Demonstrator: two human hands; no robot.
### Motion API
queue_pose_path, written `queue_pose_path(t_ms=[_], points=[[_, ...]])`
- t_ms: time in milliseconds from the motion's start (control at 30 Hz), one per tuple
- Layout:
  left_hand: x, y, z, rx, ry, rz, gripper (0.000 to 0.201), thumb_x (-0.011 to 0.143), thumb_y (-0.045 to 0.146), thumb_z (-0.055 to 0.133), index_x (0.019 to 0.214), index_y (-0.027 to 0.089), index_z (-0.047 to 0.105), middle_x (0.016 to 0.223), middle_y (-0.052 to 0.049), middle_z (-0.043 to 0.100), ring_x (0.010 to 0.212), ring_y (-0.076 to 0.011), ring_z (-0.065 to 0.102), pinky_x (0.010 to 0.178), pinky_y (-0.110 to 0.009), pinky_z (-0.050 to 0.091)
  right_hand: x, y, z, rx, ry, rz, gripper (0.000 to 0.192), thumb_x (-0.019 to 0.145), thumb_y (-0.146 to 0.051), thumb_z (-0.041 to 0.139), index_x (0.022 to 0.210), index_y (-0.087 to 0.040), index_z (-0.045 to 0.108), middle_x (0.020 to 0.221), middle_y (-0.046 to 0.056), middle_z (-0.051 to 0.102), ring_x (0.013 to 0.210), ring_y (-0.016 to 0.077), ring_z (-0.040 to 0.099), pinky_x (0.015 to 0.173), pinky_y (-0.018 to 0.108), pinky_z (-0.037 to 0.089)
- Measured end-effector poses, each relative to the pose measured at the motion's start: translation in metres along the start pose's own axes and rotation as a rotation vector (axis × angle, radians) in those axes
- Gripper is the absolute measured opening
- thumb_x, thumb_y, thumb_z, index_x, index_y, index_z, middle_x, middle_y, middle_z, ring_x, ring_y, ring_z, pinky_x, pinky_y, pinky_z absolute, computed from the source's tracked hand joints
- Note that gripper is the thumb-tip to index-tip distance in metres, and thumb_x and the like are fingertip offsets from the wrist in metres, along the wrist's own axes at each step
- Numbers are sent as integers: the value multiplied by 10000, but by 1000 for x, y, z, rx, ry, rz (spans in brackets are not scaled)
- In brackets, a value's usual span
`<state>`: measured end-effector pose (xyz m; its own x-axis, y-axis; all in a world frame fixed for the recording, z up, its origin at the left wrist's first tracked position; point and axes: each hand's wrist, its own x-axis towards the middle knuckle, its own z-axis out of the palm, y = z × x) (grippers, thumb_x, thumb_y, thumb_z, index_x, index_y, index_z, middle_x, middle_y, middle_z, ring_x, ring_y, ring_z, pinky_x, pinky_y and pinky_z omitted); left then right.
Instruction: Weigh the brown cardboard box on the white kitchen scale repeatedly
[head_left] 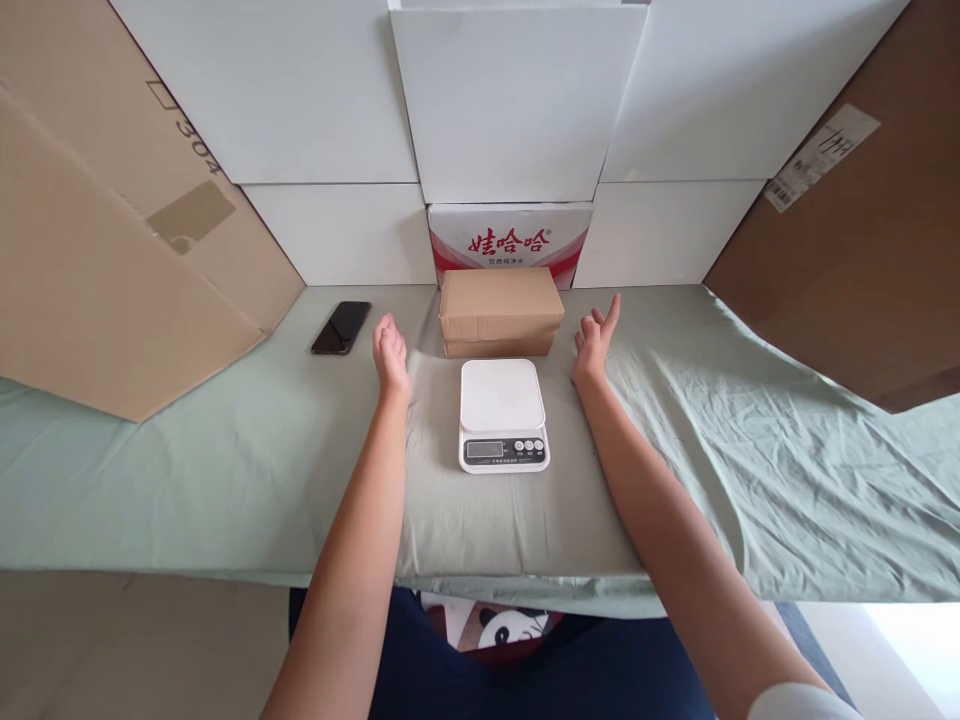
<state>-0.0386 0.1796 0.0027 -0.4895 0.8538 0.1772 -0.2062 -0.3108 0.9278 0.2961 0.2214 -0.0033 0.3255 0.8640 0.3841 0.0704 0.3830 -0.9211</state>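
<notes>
A white kitchen scale [502,397] lies flat on the cloth in front of me, its dark display and buttons facing me. Right behind it is a closed brown cardboard box [501,305]. My left hand [391,358] is held left of the scale and box, apart from both, with its fingers loosely bent and nothing in it. On the other side, my right hand [596,342] is near the box's right end without touching it. One of its fingers points out while the others are curled, and it is empty. A black phone [342,328] rests to the left of my left hand.
Pale green cloth [247,480] covers the table, wrinkled at the right. White panels [517,100] and a red-and-white carton [511,235] line the back. Large cardboard sheets stand at the left [97,230] and right [862,240]. The table's front edge is close to my lap.
</notes>
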Motion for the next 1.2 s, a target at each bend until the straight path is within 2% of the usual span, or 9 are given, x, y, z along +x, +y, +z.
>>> queue_pose_path(t_ms=[100, 233, 333, 433, 567, 767, 933, 1200], points=[[-1, 0, 1, 0, -33, -23, 662, 922, 600, 425, 1476, 242, 479, 1661, -102, 334, 1549, -218, 280, 1243, -354, 263, -1, 0, 2, 20, 48, 59, 802, 848, -539, 429, 1560, -493, 63, 1657, -39, 211, 1544, 231, 285, 1202, 602, 328], [-2, -1, 1, 3, -69, -40, 629, 931, 594, 406, 1470, 284, 504, 1658, -58, 349, 1549, -212, 275, 1245, -353, 261, 0, 1, 2, 46, 45, 91, 784, 846, -519, 427, 1550, -521, 83, 1649, -63, 220, 1531, 218, 308, 1203, 624, 314], [-3, -3, 2, 5, -103, -41, 668, 928, 624, 397, 1477, 257, 500, 1660, -76, 337, 1549, -219, 272, 1246, -354, 262, 1, 2, 1, 80, 46, 125, 772, 839, -496, 442, 1539, -541, 119, 1638, -72, 245, 1521, 208, 328, 1217, 621, 294], [-5, -5, 4, 17, -125, -35, 705, 918, 643, 416, 1482, 227, 493, 1655, -105, 339, 1542, -223, 291, 1245, -351, 267, 0, 2, 1, 114, 28, 146, 767, 837, -493, 444, 1538, -538, 134, 1623, -61, 280, 1526, 209, 320, 1233, 619, 267], [-7, -6, 5, 31, -144, -43, 700, 905, 660, 445, 1457, 237, 521, 1644, -108, 362, 1534, -225, 310, 1243, -360, 276, 0, 1, 2, 127, 7, 142, 764, 845, -495, 444, 1543, -503, 132, 1644, -46, 245, 1552, 212, 270, 1226, 625, 262], [-7, -4, 5, 8, -134, -41, 684, 896, 672, 469, 1417, 239, 566, 1630, -119, 388, 1525, -231, 331, 1242, -368, 277, 0, 0, 2, 106, 2, 155, 761, 844, -504, 434, 1548, -470, 148, 1631, 1, 275, 1535, 196, 312, 1214, 611, 289], [-7, -3, 6, 2, -130, -49, 691, 892, 681, 476, 1411, 236, 572, 1626, -125, 394, 1522, -237, 338, 1242, -377, 278, 0, 1, 1, 101, -21, 155, 776, 845, -553, 433, 1558, -432, 153, 1619, 42, 299, 1544, 221, 298, 1210, 615, 284], [-9, -2, 7, 1, -149, -62, 670, 895, 677, 475, 1398, 247, 579, 1620, -116, 406, 1518, -229, 351, 1237, -374, 288, 1, 0, 2, 96, -5, 203, 788, 843, -568, 445, 1564, -414, 167, 1599, 58, 349, 1472, 245, 428, 1212, 573, 314]])
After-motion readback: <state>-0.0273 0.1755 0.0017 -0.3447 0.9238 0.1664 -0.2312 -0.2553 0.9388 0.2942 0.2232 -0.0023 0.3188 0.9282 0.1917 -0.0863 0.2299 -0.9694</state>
